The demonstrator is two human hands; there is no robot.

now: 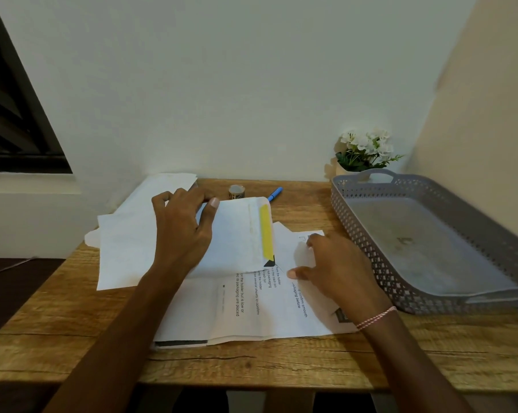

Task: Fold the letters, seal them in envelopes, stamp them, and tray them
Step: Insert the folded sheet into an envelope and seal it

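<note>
My left hand [183, 231] grips a white envelope [239, 236] by its left end, thumb on top, holding it a little above the desk. Its flap is open and carries a yellow adhesive strip [266, 232] along the right edge. My right hand [338, 268] rests with loosely curled fingers on a printed letter sheet [269, 305] lying on the wooden desk [73, 338]. More white sheets or envelopes [126, 234] lie stacked at the left under my left hand. A grey perforated tray [356, 234] stands at the right with nothing in it.
A small roll of stamps or tape [236, 192] and a blue pen [275, 194] lie at the back of the desk. A pot of white flowers [365, 152] stands in the back right corner behind the tray. Walls close the back and right.
</note>
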